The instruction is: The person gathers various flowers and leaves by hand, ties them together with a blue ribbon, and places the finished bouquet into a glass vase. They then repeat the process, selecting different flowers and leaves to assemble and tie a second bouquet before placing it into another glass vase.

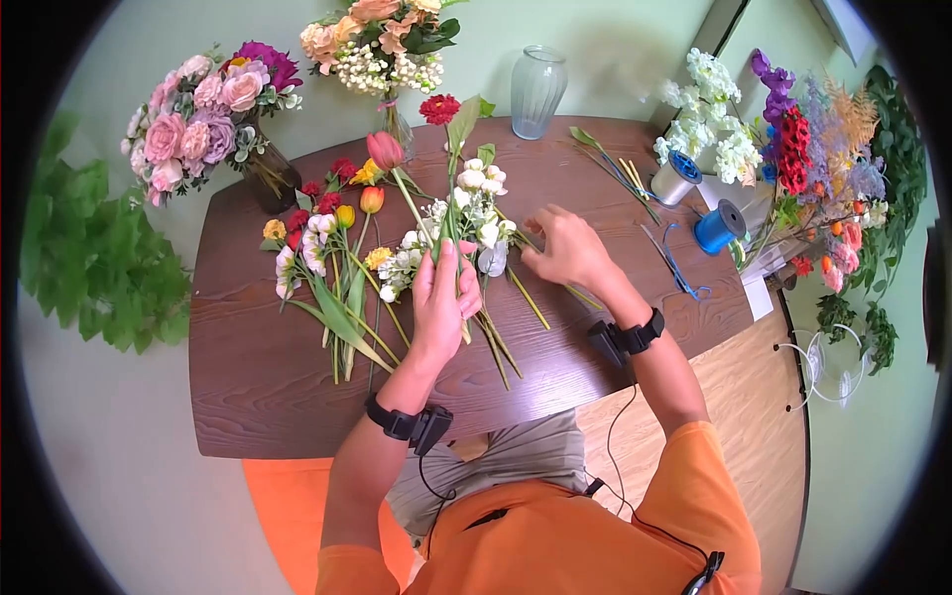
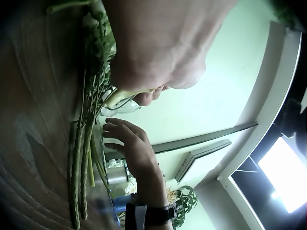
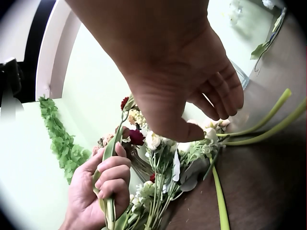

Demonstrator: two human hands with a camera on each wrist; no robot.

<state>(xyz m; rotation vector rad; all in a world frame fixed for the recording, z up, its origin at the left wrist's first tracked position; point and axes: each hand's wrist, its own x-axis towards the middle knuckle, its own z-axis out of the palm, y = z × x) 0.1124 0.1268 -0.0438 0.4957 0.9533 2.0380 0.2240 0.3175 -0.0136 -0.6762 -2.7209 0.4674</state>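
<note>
My left hand grips green stems upright over the table. From its grip rise a pink-red tulip and a red carnation-like flower with long leaves; the right wrist view shows the fingers curled around the stems. My right hand hovers to the right, fingers loosely bent, nothing between thumb and fingers in the right wrist view. White flowers lie just beyond and left of it, cut stems pointing toward me. More white blossoms lie behind the left hand.
Red, yellow and orange flowers lie at left. Two vases with bouquets and a clear glass vase line the back. At right are a silver ribbon spool, a blue ribbon spool, loose blue ribbon and many-coloured flowers.
</note>
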